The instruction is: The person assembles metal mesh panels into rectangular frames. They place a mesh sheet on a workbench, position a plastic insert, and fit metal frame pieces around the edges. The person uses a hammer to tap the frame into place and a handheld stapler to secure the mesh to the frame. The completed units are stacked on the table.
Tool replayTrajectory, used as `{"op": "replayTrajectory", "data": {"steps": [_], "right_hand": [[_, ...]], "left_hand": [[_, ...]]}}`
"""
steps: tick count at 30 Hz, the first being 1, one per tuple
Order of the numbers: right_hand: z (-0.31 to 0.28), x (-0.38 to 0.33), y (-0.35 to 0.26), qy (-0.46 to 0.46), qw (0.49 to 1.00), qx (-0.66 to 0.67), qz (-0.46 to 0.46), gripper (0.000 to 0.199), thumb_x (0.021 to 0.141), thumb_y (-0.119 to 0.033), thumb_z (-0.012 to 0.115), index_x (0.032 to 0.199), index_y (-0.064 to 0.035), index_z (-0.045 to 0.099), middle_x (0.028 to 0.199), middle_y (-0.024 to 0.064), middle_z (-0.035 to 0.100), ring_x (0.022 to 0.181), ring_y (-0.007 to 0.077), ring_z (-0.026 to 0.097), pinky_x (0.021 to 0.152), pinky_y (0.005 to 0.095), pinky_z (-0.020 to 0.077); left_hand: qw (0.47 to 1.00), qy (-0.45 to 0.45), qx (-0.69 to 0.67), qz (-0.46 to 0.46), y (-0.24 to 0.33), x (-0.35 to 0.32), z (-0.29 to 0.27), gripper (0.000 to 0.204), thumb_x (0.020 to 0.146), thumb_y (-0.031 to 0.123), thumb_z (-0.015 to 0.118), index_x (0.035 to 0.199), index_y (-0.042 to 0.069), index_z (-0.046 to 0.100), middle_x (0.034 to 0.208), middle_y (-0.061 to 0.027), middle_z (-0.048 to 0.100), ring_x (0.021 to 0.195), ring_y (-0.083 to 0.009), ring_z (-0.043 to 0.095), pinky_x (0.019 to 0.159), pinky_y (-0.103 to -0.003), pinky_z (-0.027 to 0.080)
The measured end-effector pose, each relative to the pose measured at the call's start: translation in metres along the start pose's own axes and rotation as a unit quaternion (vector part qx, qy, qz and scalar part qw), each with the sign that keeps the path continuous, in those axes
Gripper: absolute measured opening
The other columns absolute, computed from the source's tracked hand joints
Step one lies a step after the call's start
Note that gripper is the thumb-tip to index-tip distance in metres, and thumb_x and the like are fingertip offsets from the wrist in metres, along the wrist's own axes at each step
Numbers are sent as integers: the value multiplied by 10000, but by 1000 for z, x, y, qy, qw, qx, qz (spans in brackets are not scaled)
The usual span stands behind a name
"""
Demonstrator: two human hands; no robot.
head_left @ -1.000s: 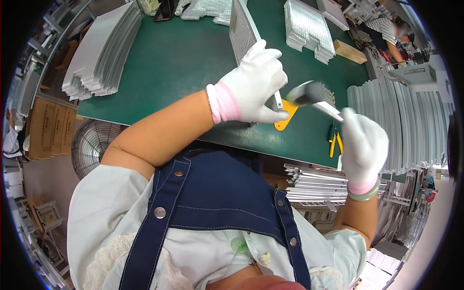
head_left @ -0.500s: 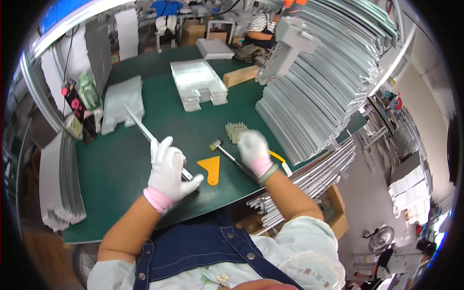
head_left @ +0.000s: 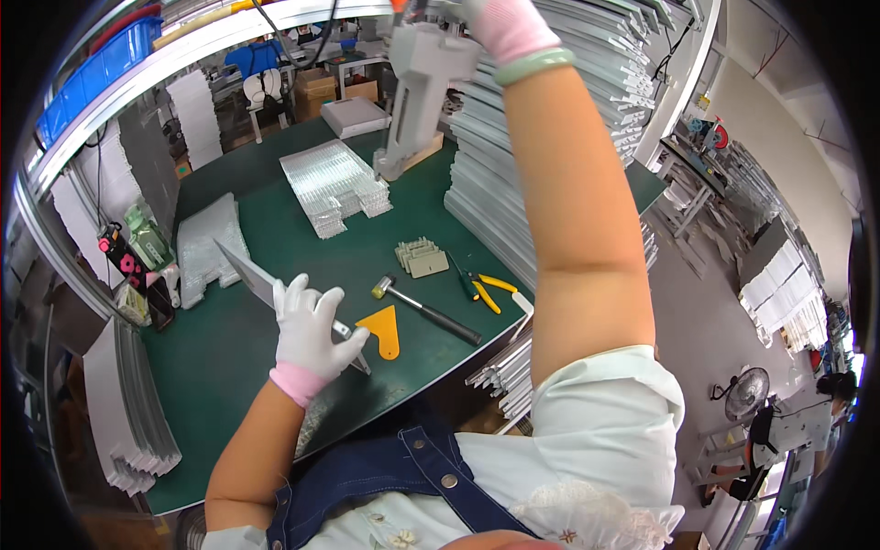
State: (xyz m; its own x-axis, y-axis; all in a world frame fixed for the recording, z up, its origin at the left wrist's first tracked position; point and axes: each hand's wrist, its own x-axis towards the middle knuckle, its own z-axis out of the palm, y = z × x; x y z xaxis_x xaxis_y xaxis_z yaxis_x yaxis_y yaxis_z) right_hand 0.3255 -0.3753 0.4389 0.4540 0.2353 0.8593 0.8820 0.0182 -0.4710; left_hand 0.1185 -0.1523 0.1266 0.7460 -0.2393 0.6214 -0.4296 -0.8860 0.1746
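My left hand (head_left: 310,337), in a white glove with a pink cuff, grips a thin pale grey panel (head_left: 246,269) tilted on edge over the green table. My right hand (head_left: 513,23) is raised at the top edge, its fingers cut off from view. It is beside a hanging light-grey tool (head_left: 423,87) and the tall stack of metal panels (head_left: 486,174). On the table near my left hand lie an orange scraper (head_left: 383,332), a small hammer (head_left: 431,313) with a black handle, yellow-handled pliers (head_left: 490,286) and a group of small grey-green blocks (head_left: 422,258).
A pile of shiny silver wrapped parts (head_left: 335,188) lies mid-table, with another wrapped bundle (head_left: 206,247) to its left. Stacked panels (head_left: 128,403) stand at the left edge. Bottles (head_left: 147,236) and a phone (head_left: 159,302) are behind them. Metal profiles (head_left: 509,380) lie below the table's right edge.
My right hand has risen from beside the hammer to the top of the view. The hammer and pliers now show fully. My left hand still holds the panel, now turned to show more of its face.
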Motion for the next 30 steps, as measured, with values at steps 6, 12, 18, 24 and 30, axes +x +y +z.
{"op": "replayTrajectory", "data": {"steps": [6,12,18,24,30], "right_hand": [[11,27,63,41,923,347,162,358,925,-413,696,1014,-66,677,865,62,678,799,187,645,737,364,514],[44,15,31,15,999,15,44,218,914,-257,719,1056,-100,667,853,33,661,759,177,629,725,351,510],[58,-32,12,-10,962,251,108,244,921,-275,696,1084,-100,648,935,55,669,827,185,648,768,329,538],[74,-100,-21,-16,955,276,107,297,913,-321,688,1101,-104,610,989,45,630,884,179,618,804,338,519],[79,-130,-34,-51,949,292,107,352,904,-367,679,1119,-109,572,1044,34,590,942,173,587,841,347,500]], "left_hand": [[999,3,-9,34,6,12,4,538,714,346,774,1132,51,607,994,-176,567,1202,-450,451,1094,-653,238],[1000,2,-13,3,-4,-1,-7,561,712,391,773,1137,55,628,989,-194,571,1204,-468,456,1094,-668,234],[998,46,-45,23,-7,7,15,498,738,354,745,1142,82,641,957,-166,536,1188,-443,454,1097,-655,229],[1000,12,-23,-8,-4,11,18,370,767,416,722,971,107,705,928,-143,581,1132,-403,493,1101,-631,237],[995,90,-32,15,-10,12,34,417,788,505,695,861,94,713,862,-165,596,1119,-404,504,1124,-634,210]]}}
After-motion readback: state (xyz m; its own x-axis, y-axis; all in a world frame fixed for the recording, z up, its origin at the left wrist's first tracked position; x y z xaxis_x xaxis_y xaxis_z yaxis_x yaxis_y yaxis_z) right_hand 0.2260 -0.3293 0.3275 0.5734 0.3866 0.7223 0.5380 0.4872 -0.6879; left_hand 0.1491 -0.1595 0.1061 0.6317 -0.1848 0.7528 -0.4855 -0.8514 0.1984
